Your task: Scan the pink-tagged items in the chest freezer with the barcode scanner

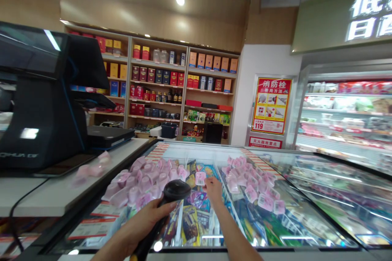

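My left hand (147, 218) is wrapped round the handle of a black handheld barcode scanner (177, 190), its head tilted toward the middle of the glass-topped freezer. In the fingers of my right hand (214, 189) is a small pink plastic cup (200, 178), with a barcode label facing me. The cup is just beyond the scanner head, apart from it. On the glass to the left lies a heap of similar pink cups (143, 181). A second, looser group of pink cups (248, 179) spreads to the right of my right hand.
The freezer (284, 234) holds coloured packets under its glass. At left, a black checkout terminal (45, 102) stands on a white counter (39, 200), with a few pink cups (92, 170) near its edge and a cable (16, 208) hanging down. Behind are shelves (157, 63) of boxes.
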### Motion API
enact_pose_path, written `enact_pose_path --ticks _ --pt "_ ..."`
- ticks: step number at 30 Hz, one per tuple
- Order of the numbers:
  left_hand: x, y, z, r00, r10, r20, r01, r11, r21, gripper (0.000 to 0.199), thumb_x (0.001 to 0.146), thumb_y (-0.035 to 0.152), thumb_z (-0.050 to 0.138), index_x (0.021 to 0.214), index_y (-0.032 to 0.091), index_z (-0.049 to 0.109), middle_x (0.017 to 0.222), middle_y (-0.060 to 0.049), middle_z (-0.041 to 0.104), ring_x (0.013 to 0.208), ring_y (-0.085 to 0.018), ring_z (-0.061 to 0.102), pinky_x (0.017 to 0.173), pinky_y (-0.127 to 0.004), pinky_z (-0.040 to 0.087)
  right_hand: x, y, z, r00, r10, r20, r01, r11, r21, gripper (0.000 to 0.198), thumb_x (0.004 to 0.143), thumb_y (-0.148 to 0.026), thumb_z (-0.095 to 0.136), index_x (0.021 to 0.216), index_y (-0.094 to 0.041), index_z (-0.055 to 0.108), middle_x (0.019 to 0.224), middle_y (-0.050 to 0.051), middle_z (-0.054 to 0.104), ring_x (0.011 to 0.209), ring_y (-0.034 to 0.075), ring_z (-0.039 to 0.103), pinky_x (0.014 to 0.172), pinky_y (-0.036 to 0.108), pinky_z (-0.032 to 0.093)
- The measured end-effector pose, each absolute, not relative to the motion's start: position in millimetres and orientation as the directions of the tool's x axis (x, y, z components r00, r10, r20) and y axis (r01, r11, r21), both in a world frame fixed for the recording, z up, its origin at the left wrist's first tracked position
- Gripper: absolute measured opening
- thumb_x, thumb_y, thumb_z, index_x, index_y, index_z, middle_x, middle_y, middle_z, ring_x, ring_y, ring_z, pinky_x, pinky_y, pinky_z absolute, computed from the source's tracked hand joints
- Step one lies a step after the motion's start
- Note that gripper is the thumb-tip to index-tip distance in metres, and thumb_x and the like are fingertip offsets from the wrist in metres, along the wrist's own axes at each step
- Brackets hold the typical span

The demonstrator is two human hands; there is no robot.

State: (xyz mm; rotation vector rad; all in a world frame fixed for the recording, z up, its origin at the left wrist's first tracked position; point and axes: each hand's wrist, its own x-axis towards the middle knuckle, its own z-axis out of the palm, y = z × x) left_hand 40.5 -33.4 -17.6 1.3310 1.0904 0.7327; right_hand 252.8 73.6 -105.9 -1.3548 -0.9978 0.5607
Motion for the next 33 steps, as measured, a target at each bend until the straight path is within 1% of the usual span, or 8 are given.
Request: enact_pose_path --ticks 7,14,17,20,23,26,29,33 --pt "46.1 -27.3 -28.6 0.391 0.907 -0.156 0.16 0.1 0.982 0.041 0.055 0.056 0.054 0.065 0.018 0.045 0.039 0.008 0.041 0.036 -0.006 0.034 0.039 -0.019 0.024 246.6 69.4 -102.7 0.497 0.837 0.23 0.142 0.183 -0.973 0.013 0.065 -0.029 0.045 0.061 -0.017 0.049 0.062 0.003 0.06 0.058 0.015 0.059 0.052 0.024 0.048" --pt "40.5 -35.7 -17.5 0.394 0.903 -0.172 0.161 0.116 0.98 0.04 0.053 0.056 0.056 0.055 0.018 0.043 0.039 0.007 0.042 0.036 -0.006 0.034 0.039 -0.019 0.024 246.6 73.7 -105.8 0.541 0.803 0.25 0.195 0.17 -0.966 0.013 0.068 -0.027 0.042 0.065 -0.016 0.049 0.06 0.003 0.059 0.054 0.013 0.057 0.051 0.022 0.046" --pt "37.9 -31.7 -18.8 0.354 0.92 -0.17 0.155 0.122 0.98 0.04 0.052 0.056 0.057 0.053 0.018 0.045 0.04 0.007 0.042 0.037 -0.007 0.035 0.04 -0.02 0.026 245.8 84.7 -109.7 0.562 0.778 0.281 0.325 0.104 -0.94 0.014 0.07 -0.025 0.04 0.067 -0.016 0.051 0.065 0.005 0.061 0.056 0.014 0.058 0.052 0.023 0.046" --pt "32.4 -25.2 -22.2 0.284 0.945 -0.163 0.138 0.128 0.982 0.038 0.051 0.054 0.058 0.054 0.018 0.046 0.041 0.006 0.042 0.038 -0.007 0.036 0.04 -0.02 0.027 239.9 96.4 -110.8 0.584 0.733 0.35 0.505 0.01 -0.863 0.014 0.069 -0.022 0.042 0.064 -0.015 0.054 0.069 0.008 0.062 0.067 0.018 0.058 0.062 0.027 0.044" --pt "21.2 -18.8 -24.8 0.203 0.964 -0.174 0.107 0.155 0.982 0.038 0.05 0.054 0.059 0.054 0.02 0.045 0.044 0.005 0.045 0.039 -0.009 0.04 0.041 -0.021 0.028 225.0 106.2 -109.1 0.559 0.731 0.391 0.6 -0.032 -0.8 0.014 0.068 -0.017 0.043 0.066 -0.014 0.057 0.072 0.01 0.063 0.073 0.02 0.058 0.068 0.029 0.042" --pt "7.8 -12.6 -25.6 0.171 0.969 -0.18 0.115 0.162 0.98 0.037 0.052 0.053 0.059 0.053 0.019 0.044 0.042 0.006 0.043 0.039 -0.008 0.039 0.04 -0.02 0.028 201.0 114.7 -106.4 0.471 0.778 0.417 0.696 -0.037 -0.717 0.016 0.067 -0.013 0.043 0.067 -0.015 0.059 0.071 0.008 0.063 0.072 0.019 0.058 0.067 0.027 0.041" --pt "0.1 -6.2 -24.6 0.156 0.969 -0.192 0.176 0.164 0.971 0.038 0.055 0.055 0.056 0.054 0.018 0.045 0.04 0.006 0.042 0.038 -0.008 0.037 0.04 -0.02 0.028 181.2 120.8 -102.2 0.448 0.78 0.437 0.726 -0.032 -0.686 0.017 0.066 -0.011 0.043 0.064 -0.014 0.06 0.07 0.009 0.063 0.071 0.019 0.058 0.065 0.026 0.041" --pt "4.4 2.9 -21.4 0.238 0.956 -0.172 0.177 0.131 0.975 0.037 0.058 0.053 0.054 0.057 0.017 0.046 0.043 0.006 0.044 0.04 -0.007 0.038 0.041 -0.019 0.028 196.9 115.8 -90.7 0.345 0.79 0.506 0.782 0.056 -0.621 0.018 0.066 -0.011 0.042 0.064 -0.012 0.06 0.066 0.007 0.062 0.067 0.018 0.057 0.063 0.026 0.041"
